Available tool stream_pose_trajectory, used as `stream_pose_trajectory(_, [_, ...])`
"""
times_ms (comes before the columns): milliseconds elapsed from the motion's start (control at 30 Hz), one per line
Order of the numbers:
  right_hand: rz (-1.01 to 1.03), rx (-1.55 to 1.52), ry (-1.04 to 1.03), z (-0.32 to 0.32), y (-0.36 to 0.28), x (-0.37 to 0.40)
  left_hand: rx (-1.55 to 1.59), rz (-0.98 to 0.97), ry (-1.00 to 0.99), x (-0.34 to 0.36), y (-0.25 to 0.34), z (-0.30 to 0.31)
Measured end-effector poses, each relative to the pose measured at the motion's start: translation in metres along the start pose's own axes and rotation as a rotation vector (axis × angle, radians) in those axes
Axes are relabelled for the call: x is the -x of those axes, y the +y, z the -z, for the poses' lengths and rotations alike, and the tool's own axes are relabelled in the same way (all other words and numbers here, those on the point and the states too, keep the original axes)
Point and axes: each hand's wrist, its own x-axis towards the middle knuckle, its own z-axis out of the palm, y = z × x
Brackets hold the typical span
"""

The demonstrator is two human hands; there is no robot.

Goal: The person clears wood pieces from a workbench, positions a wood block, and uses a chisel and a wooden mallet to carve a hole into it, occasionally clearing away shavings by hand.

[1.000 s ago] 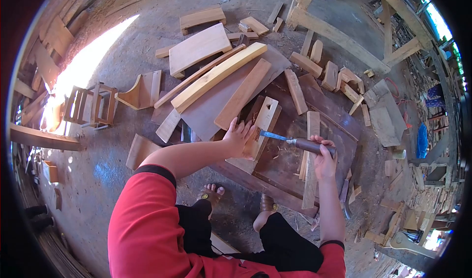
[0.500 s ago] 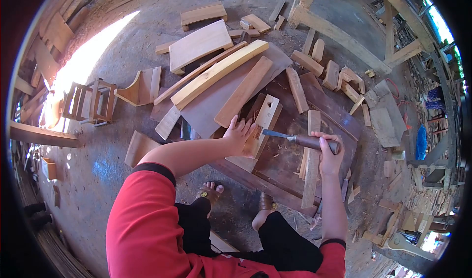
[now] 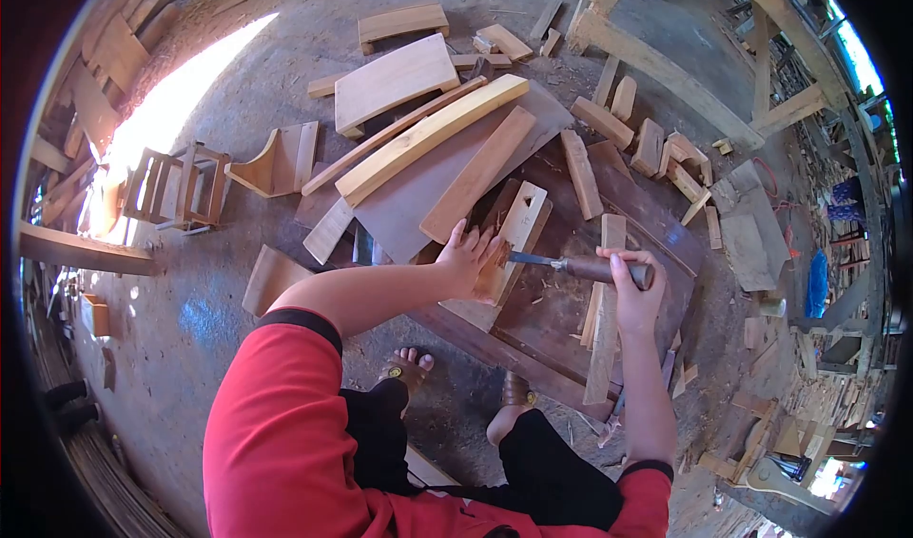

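Sunlit concrete floor (image 3: 190, 319), scattered wood offcuts (image 3: 656, 143), small stool frame (image 3: 176, 186), timber trestle (image 3: 666, 67)

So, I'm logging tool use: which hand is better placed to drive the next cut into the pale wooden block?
Probably right. The right hand grips the dark-handled steel chisel, its blade tip at the pale wooden block; the left hand lies flat on that block.
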Motion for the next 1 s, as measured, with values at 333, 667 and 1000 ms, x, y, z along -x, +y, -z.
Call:
stream_pose_trajectory(333, [0.17, 0.429, -0.009, -0.064, -0.031, 0.004, 0.0, 0.013, -0.016, -0.001, 0.001, 0.001])
stream_pose_trajectory(667, [0.211, 0.477, 0.024, -0.081, -0.03, -0.001, -0.004, 0.019, -0.018, 0.0, 0.003, 0.002])
stream_pose_trajectory(1000, [0.154, 0.588, 0.038, -0.093, -0.021, -0.014, 0.116, 0.007, 0.095, 0.004, 0.003, 0.011])
